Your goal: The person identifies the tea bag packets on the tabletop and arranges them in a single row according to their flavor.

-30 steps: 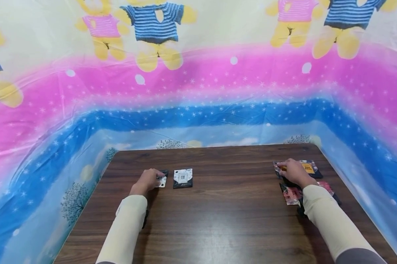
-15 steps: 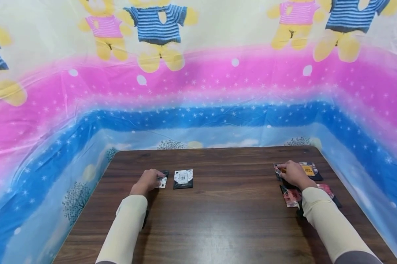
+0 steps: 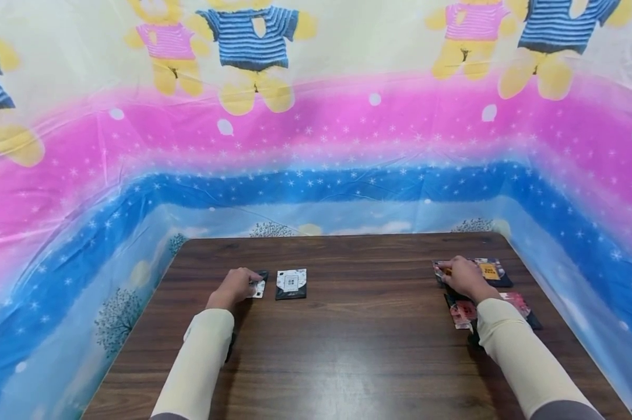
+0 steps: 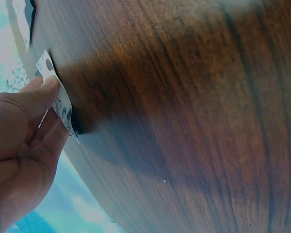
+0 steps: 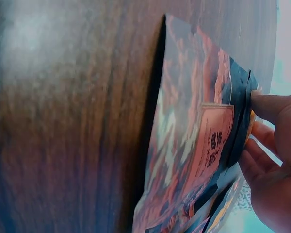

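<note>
My left hand [image 3: 235, 287] pinches a small white-and-black sachet [image 3: 259, 289] at the table's left. In the left wrist view, the thumb lies on the face of this sachet [image 4: 63, 107], its fingers behind. To its right lies another white-and-black sachet [image 3: 291, 284]. Over at the right, my right hand [image 3: 465, 276] pinches a dark sachet with an orange label [image 3: 438, 271], which the hand partly covers. Beside it lies a second orange-labelled sachet [image 3: 489, 271]. Nearer me, a red-and-black sachet [image 5: 194, 126] fills the right wrist view, close by the right fingers.
Another red sachet [image 3: 520, 303] lies partly under the right forearm. The brown wood-grain table [image 3: 337, 350] stretches between the two groups. A printed cloth with bears [image 3: 321, 216] surrounds the table's far and side edges.
My right hand shifts very slightly left, with the sachet under it. The left hand and its sachet stay in place; the head view tilts a little.
</note>
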`<control>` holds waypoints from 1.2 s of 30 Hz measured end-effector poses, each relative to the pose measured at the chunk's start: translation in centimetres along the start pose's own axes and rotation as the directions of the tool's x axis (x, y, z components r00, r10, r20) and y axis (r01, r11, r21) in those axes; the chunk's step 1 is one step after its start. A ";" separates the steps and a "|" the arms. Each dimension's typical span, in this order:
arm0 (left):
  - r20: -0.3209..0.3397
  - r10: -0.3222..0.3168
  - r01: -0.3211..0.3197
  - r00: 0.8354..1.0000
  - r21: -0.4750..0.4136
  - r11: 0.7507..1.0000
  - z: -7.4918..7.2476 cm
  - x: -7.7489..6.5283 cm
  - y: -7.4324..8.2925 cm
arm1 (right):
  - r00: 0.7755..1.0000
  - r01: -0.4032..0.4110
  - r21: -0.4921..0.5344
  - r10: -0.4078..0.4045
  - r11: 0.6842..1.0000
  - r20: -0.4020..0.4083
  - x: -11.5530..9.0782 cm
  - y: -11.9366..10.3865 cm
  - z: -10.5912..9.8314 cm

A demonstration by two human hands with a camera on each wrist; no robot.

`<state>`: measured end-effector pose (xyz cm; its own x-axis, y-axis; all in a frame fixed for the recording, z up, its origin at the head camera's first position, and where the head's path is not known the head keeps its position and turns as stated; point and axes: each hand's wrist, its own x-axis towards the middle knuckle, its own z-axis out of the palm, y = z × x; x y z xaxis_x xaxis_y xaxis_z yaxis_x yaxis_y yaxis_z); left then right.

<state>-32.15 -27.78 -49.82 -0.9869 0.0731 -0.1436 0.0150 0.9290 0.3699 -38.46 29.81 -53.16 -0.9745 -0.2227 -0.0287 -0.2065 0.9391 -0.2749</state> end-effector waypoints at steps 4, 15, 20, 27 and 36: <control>-0.002 -0.012 0.012 1.000 -0.013 1.000 0.0 0.1 0.0 | 1.000 0.004 -0.003 -0.004 1.000 -0.008 0.0 -0.4 0.1; 0.008 0.001 -0.001 1.000 -0.009 1.000 0.0 -0.1 -0.1 | 1.000 0.021 0.022 -0.021 1.000 -0.010 0.0 -1.9 0.7; 0.019 -0.003 0.004 1.000 -0.017 1.000 -0.1 -0.3 0.0 | 1.000 0.014 0.039 -0.014 0.999 -0.010 0.2 -2.9 0.8; 0.009 0.003 -0.003 1.000 -0.015 1.000 -0.2 -0.2 0.2 | 1.000 0.020 0.073 -0.018 0.997 -0.019 0.1 -4.2 1.1; 0.005 0.016 -0.016 1.000 -0.002 1.000 -0.1 -0.1 0.1 | 0.998 0.051 0.100 -0.049 0.994 -0.029 -0.1 -5.5 1.6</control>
<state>-32.09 -27.75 -49.73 -0.9857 0.0898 -0.1427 0.0302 0.9268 0.3742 -37.09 24.23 -53.14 -0.9655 -0.2602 0.0128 -0.2462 0.8955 -0.3708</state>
